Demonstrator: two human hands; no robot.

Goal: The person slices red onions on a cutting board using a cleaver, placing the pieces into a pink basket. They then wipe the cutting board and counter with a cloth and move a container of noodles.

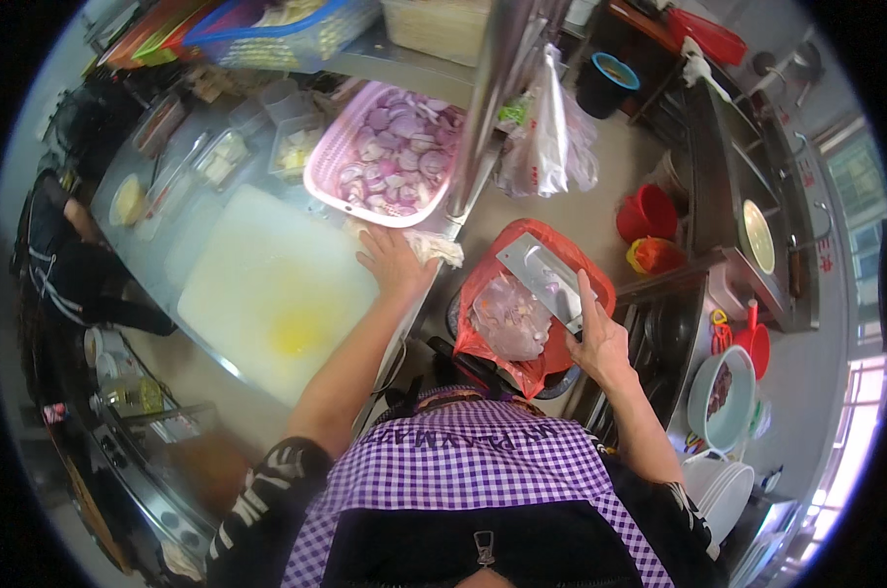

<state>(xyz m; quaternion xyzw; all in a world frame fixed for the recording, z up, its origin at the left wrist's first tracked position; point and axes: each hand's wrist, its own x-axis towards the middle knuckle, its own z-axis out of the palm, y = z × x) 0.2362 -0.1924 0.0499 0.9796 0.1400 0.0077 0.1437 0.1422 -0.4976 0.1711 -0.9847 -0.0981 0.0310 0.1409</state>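
Note:
My right hand (599,344) grips a cleaver (540,273) by its handle, with the broad blade tilted over a bin lined with a red plastic bag (598,273). A small purple scrap clings to the blade. Inside the bag lies crumpled clear plastic (513,320) with scraps. My left hand (396,259) lies with spread fingers against a whitish cloth (440,248) at the table edge. Beside it is a large white cutting board (245,253) with a yellow stain. Just beyond the cloth, a pink plastic basket (322,173) holds sliced red onions (407,151).
Clear containers (223,158) stand at the table's far side. A metal post (480,110) rises beside the basket, with plastic bags (550,140) hanging nearby. At left is another person (68,250). Red buckets (646,212) and a sink counter (752,169) are at right.

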